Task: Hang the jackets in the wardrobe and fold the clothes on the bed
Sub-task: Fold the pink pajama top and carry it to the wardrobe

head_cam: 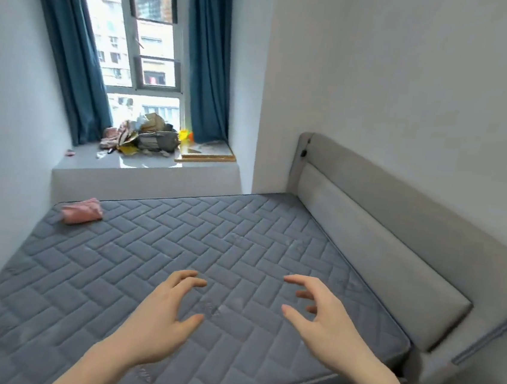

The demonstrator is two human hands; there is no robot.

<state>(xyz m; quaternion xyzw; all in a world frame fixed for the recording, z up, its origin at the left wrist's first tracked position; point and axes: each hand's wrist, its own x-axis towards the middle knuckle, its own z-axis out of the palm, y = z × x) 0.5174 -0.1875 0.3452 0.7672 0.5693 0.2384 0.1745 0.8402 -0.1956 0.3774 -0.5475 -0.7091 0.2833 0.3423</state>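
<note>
A bare grey quilted mattress (pixel 145 258) fills the middle of the view. A small folded pink cloth (pixel 82 210) lies at its far left corner, near the window ledge. My left hand (pixel 164 314) and my right hand (pixel 323 318) hover side by side over the near part of the mattress, fingers spread and curled, holding nothing. Both hands are far from the pink cloth. No jacket or wardrobe is in view.
A grey padded headboard (pixel 382 236) runs along the right wall. The window ledge (pixel 142 167) behind the bed carries a heap of bags and papers (pixel 145 138) and a wooden board (pixel 206 155). Blue curtains (pixel 70 47) frame the window. The left wall meets the mattress edge.
</note>
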